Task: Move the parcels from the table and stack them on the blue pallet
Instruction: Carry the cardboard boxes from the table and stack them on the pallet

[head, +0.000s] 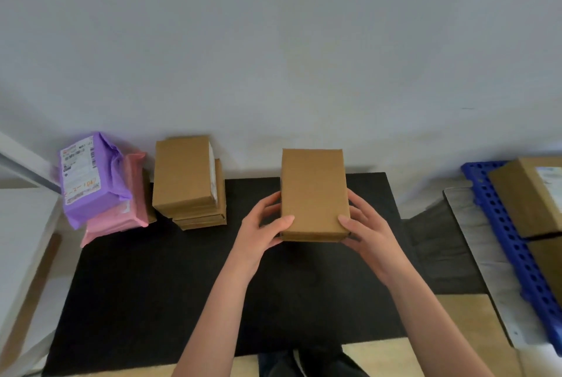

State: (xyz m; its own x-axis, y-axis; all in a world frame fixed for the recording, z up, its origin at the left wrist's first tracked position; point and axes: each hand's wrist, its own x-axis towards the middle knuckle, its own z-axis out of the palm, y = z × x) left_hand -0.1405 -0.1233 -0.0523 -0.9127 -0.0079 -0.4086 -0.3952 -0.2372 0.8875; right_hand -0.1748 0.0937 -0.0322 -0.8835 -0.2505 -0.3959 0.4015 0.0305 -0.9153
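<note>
A brown cardboard parcel (pixel 313 191) is held over the black table (pixel 182 279), near its far middle. My left hand (pixel 264 221) grips its left side with the thumb on top. My right hand (pixel 365 221) grips its right side the same way. To the left, a stack of brown cardboard parcels (pixel 185 176) stands on the table. Further left lie a purple bag parcel (pixel 88 179) on top of pink bag parcels (pixel 121 212). The blue pallet (pixel 504 233) is on the floor at the right, with brown boxes (pixel 529 194) on it.
A grey wall runs behind the table. A white surface (pixel 21 233) borders the table's left side. A grey sheet (pixel 474 243) lies under the pallet's left edge. A dark mat (pixel 441 249) covers the floor between the table and the pallet.
</note>
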